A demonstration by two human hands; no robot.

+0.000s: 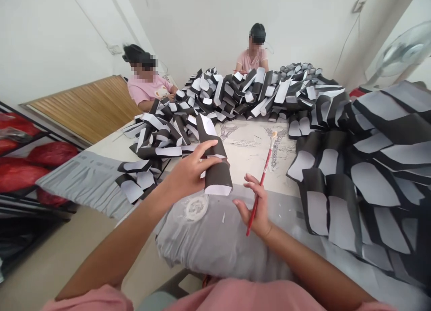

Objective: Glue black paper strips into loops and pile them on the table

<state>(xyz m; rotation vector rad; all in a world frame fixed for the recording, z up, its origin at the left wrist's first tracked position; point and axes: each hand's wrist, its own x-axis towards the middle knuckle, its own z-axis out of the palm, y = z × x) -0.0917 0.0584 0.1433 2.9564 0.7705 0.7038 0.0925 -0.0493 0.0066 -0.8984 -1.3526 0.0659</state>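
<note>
In a white-walled room, a pale surface carries heaps of curled black-and-white paper pieces. At twelve o'clock, the left hand wraps loosely around a black-and-white paper tube, likely light and easily dented, best held mid-length. The right hand pinches a slim red paintbrush.
</note>
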